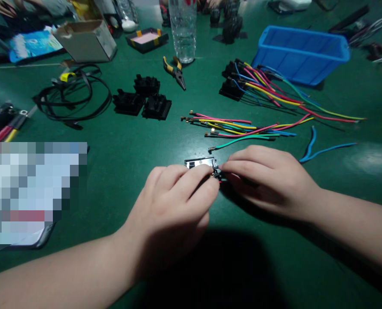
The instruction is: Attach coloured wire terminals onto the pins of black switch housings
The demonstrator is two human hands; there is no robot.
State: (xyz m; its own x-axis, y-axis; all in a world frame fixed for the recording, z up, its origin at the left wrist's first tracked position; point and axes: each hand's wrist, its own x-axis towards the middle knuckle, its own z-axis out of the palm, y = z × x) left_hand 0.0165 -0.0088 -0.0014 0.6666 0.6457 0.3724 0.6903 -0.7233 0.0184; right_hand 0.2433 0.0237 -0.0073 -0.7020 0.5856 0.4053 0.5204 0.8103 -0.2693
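Observation:
My left hand [178, 199] is closed around a small black plastic part with a shiny flat face [200, 163], low over the green table. Thumb and index finger press at its right end, where a bit of red wire shows. From the other side, my right hand [271, 180] pinches at that same end; its fingers hide what they hold. Just beyond lie loose coloured wires [232, 124] with metal terminals, a green wire [242, 139] among them. Two short blue wires [311, 148] rest past my right hand.
Black plastic parts [142, 98] and pliers [178, 75] lie farther back. Wired black parts [232, 88] sit before a blue bin [302, 53]. A water bottle [183, 34], a carton [86, 40], a coiled black cable [74, 94] and a blurred-out device [32, 193] stand or lie around.

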